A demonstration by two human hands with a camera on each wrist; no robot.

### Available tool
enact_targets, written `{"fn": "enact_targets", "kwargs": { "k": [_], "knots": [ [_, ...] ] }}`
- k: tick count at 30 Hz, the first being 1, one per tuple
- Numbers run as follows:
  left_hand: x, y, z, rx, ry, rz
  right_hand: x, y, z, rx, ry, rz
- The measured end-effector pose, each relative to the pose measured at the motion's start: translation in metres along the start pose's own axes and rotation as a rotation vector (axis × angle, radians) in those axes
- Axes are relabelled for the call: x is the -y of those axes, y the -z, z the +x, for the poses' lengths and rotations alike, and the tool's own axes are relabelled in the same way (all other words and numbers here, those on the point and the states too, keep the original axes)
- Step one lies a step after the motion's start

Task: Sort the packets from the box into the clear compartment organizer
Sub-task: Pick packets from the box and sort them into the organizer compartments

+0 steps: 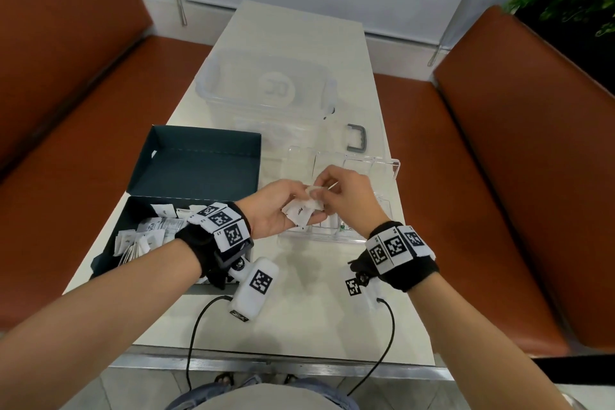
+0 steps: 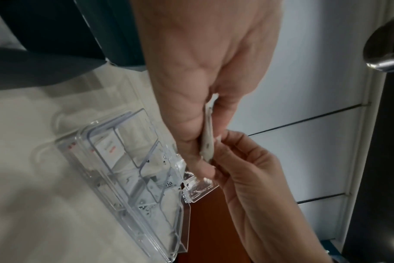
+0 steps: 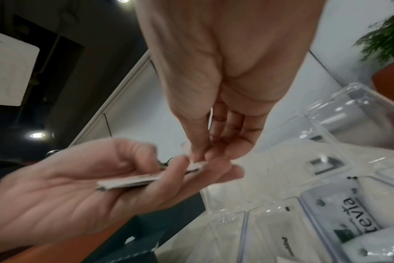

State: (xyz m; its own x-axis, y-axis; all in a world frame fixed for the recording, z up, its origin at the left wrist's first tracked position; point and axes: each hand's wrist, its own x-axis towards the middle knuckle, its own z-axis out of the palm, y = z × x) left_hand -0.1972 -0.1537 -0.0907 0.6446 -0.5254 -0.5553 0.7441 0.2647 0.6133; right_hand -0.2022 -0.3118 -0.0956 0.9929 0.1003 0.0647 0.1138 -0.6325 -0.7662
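Left hand (image 1: 283, 206) clutching small stack of packets (image 1: 301, 211) over organizer (image 1: 387, 165); right hand (image 1: 346, 196) pinching top one off, probably for sorting.

A lidded clear tub (image 1: 266, 86) stands on the table (image 1: 299, 30) between orange benches (image 1: 519, 150).

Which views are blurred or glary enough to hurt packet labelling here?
Head view: mostly sharp, wide-angle bending at the edges; clear organizer washes into the pale table. Left wrist view: edge-on packets soft. Right wrist view: left hand motion-blurred, right hand soft, ceiling light flares.
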Motion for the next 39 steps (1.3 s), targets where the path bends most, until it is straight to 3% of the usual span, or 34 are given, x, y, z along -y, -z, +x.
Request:
{"fn": "enact_targets", "kwargs": {
  "k": [3,5,9,14,23,33,39],
  "knots": [
    [0.0,0.002,0.0,-0.065,-0.071,0.096,-0.007,0.016,0.003,-0.137,-0.049,0.091],
    [0.001,0.007,0.0,-0.099,-0.135,0.141,-0.009,0.026,0.003,-0.152,-0.077,0.221],
    [0.002,0.013,-0.002,-0.117,-0.244,0.25,-0.004,0.028,-0.002,0.064,-0.112,0.373],
    [0.002,0.015,-0.002,-0.142,-0.325,0.274,-0.001,0.022,-0.006,0.065,-0.155,0.313],
    [0.007,0.009,0.0,-0.094,-0.341,0.351,0.003,0.011,-0.006,-0.022,-0.139,0.279],
    [0.005,0.008,0.001,-0.11,-0.407,0.451,0.003,0.011,-0.002,0.0,-0.163,0.242],
    [0.001,0.016,-0.002,-0.158,-0.415,0.27,-0.012,0.032,0.013,-0.135,-0.156,0.116]
  ]
}}
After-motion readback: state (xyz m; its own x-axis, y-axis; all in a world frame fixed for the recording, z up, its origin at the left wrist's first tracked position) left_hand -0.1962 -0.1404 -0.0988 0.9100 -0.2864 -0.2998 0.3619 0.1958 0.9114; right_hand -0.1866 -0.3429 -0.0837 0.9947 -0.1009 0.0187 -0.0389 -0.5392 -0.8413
